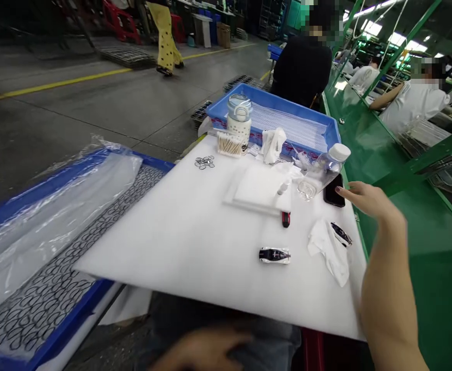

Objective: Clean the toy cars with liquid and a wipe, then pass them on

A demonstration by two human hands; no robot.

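My right hand [367, 198] reaches out over the right edge of the white foam board [195, 232], fingertips at a black phone [333, 190]; its fingers are loosely extended and hold nothing. My left hand [203, 350] rests low on my lap at the bottom of the view, blurred, its fingers unclear. On the board lie a black-and-white part [274, 255], a second similar part [341, 233] on a crumpled white cloth [328, 250], a small red-and-black item [285, 219] and a clear bottle [322, 172] lying on its side.
A blue tray [328, 131] with white sheets, a jar [239, 118], cotton swabs [229, 144] and metal rings [205, 162] lie at the far end. A blue tray of black loops [56, 288] under plastic sits left. Green conveyor [411, 242] right; other people work beyond.
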